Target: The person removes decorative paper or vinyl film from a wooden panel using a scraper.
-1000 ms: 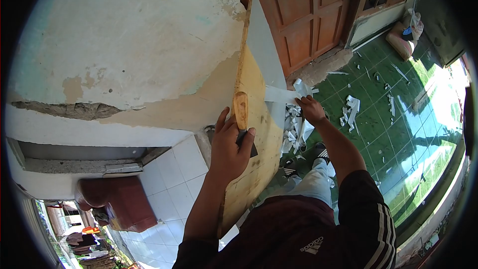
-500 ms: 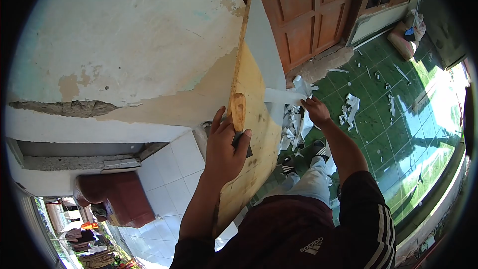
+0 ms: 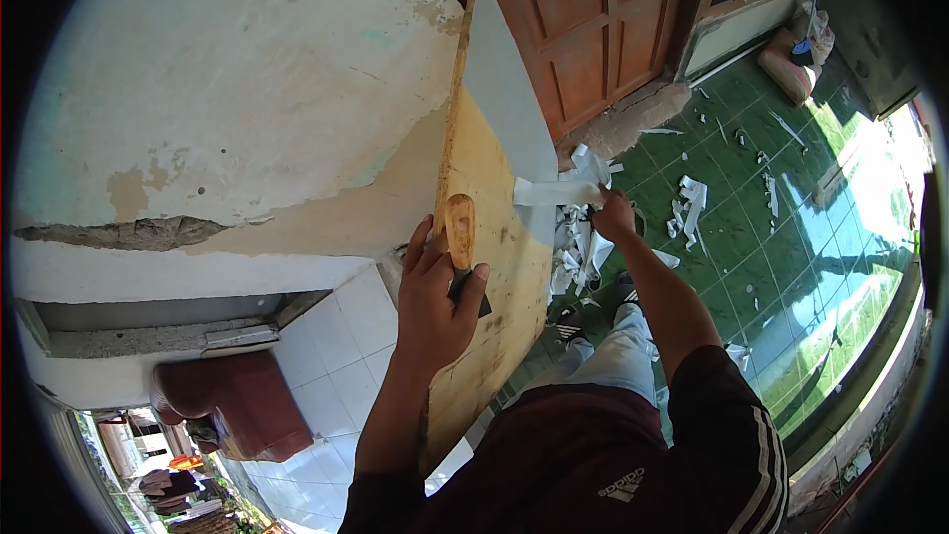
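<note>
A wooden board [image 3: 494,237] stands on edge, partly bare yellow wood and partly covered by a pale grey layer [image 3: 504,89]. My left hand [image 3: 435,287] is at its near edge, closed round a scraper with a wooden handle [image 3: 461,229]; the dark blade lies against the bare wood. My right hand [image 3: 615,216] pinches the end of a white strip [image 3: 559,194], which stretches from the board's grey part. Below the strip, crumpled white peelings [image 3: 573,255] lie on the floor beside my feet.
A brown panelled door [image 3: 593,30] stands behind the board. Scattered scraps [image 3: 692,203] lie on the green tiled floor [image 3: 732,247]. A peeling wall [image 3: 247,89] is at the left, with a dark red sofa [image 3: 242,400] below. A sack [image 3: 789,67] rests at the upper right.
The view has shifted slightly, moving the board left in the picture. The white strip now shows a broader, curled end at the board. Both hands keep their holds.
</note>
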{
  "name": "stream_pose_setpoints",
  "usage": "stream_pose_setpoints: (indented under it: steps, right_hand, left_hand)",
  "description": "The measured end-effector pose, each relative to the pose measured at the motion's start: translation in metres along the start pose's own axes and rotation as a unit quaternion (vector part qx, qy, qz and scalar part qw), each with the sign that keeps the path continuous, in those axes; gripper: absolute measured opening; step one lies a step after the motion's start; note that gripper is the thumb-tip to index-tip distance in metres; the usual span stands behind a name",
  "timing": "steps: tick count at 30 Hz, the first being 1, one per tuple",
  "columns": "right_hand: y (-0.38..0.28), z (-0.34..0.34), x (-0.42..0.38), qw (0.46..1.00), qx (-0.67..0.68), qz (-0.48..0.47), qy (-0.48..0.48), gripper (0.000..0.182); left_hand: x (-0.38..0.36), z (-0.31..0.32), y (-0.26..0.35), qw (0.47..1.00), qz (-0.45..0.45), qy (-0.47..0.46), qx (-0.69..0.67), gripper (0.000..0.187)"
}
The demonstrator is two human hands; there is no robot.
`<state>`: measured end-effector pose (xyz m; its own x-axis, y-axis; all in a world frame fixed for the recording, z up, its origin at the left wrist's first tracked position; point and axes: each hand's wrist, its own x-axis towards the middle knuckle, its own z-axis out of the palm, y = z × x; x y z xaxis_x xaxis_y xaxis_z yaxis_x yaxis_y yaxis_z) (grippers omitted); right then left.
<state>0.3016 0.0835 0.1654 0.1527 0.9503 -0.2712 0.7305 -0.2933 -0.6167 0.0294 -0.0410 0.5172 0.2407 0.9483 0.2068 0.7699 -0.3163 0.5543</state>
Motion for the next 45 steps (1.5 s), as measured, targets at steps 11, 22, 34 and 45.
stream_pose_setpoints:
  steps: [11,22,34,45]
  right_hand:
    - [-0.19,-0.108,-0.194,0.753,0.514,-0.36,-0.201,0.065]
    - [-0.176,-0.1,-0.226,0.726,0.542,-0.228,-0.356,0.044]
    - [-0.164,-0.115,-0.134,0.779,0.546,-0.163,-0.262,0.037]
    - [-0.191,0.035,-0.088,0.867,0.442,-0.094,0.207,0.032]
  left_hand:
    - [-0.006,-0.002,0.004,0.992,0.044,-0.058,0.1,0.027]
    - [-0.007,0.004,0.007,0.988,0.054,-0.083,0.12,0.033]
    - [-0.004,-0.007,0.009,0.996,0.036,-0.06,0.052,0.073]
    - [-0.005,0.005,-0.006,0.994,-0.077,0.013,-0.074,0.076]
